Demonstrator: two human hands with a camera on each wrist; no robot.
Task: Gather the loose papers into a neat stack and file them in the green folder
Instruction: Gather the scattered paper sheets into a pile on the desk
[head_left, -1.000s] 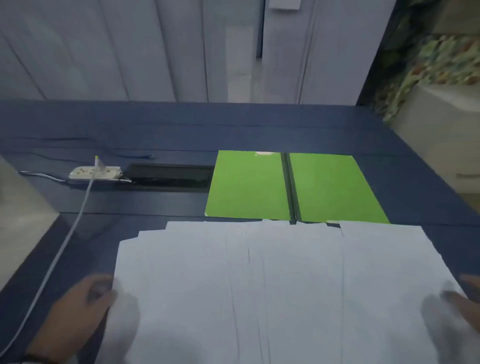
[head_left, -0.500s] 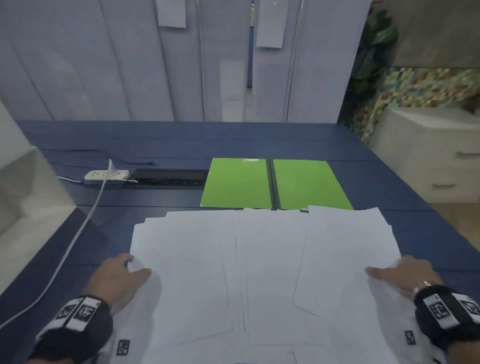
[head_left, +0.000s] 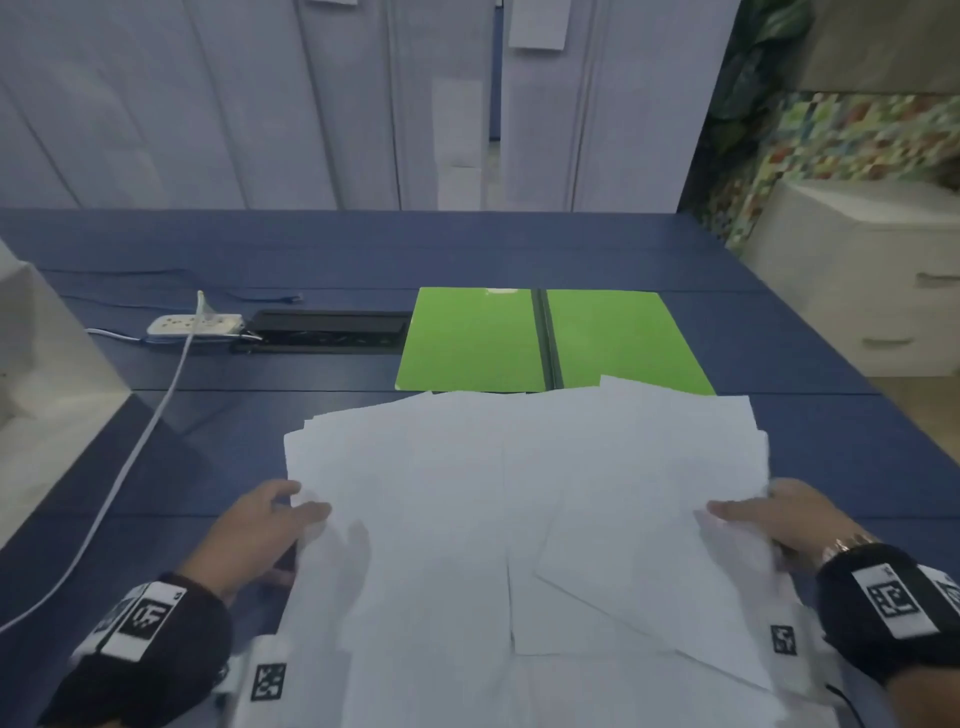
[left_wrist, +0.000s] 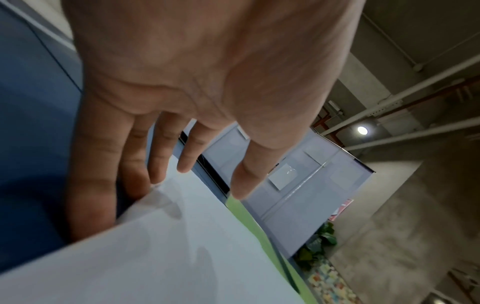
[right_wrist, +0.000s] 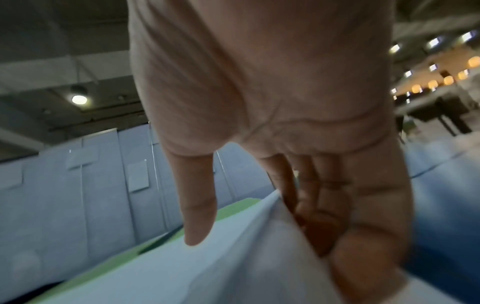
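Note:
Several loose white papers (head_left: 519, 493) lie fanned out on the blue table (head_left: 260, 249), their far edges overlapping the open green folder (head_left: 467, 338). My left hand (head_left: 270, 525) is at the pile's left edge with straight fingers (left_wrist: 101, 164); the thumb lies over the sheets and the outer fingers slip under the edge of the papers (left_wrist: 168, 246). My right hand (head_left: 763, 514) holds the right edge, thumb on top and fingers (right_wrist: 337, 226) curled beneath the bunched papers (right_wrist: 207, 267). The green folder (right_wrist: 233, 207) shows behind them.
A white power strip (head_left: 195, 325) with a white cable (head_left: 130, 462) trailing toward me sits at the left beside a black cable slot (head_left: 327, 332). Grey partition panels (head_left: 363, 104) stand behind the table. A pale drawer unit (head_left: 872, 270) stands to the right.
Both hands have moved inward and the spread of papers has narrowed from both sides. The right edge now bunches up against my right hand.

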